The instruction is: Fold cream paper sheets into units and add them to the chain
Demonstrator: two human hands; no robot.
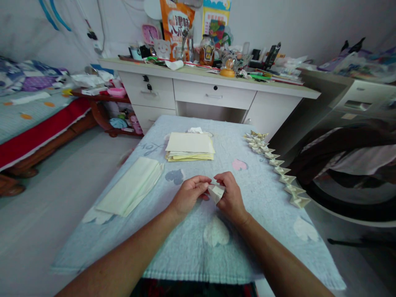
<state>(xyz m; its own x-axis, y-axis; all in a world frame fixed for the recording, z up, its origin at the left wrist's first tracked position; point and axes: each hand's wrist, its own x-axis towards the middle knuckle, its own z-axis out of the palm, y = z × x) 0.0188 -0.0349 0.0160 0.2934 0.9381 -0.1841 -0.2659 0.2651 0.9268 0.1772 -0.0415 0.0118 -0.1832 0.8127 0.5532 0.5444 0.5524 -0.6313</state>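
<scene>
Between my hands, above the middle of the cloth-covered table, is a small folded paper piece (215,192) with a pale triangular face. My left hand (193,193) pinches its left edge between thumb and fingers. Curled around its right side is my right hand (230,198), its fingertips partly hidden behind the paper. A stack of cream and yellow paper sheets (190,144) lies beyond my hands. To the left lies a pile of long pale paper (131,185). Along the right side runs a row of folded paper pieces (280,170), nested point to point.
The table wears a light blue cloth (185,247) with heart patterns. Behind it stands a white desk (213,93) crowded with jars, bags and small items. A washing machine (349,107) is at the right. On the left are a bed (37,119) and a low wooden shelf (102,99).
</scene>
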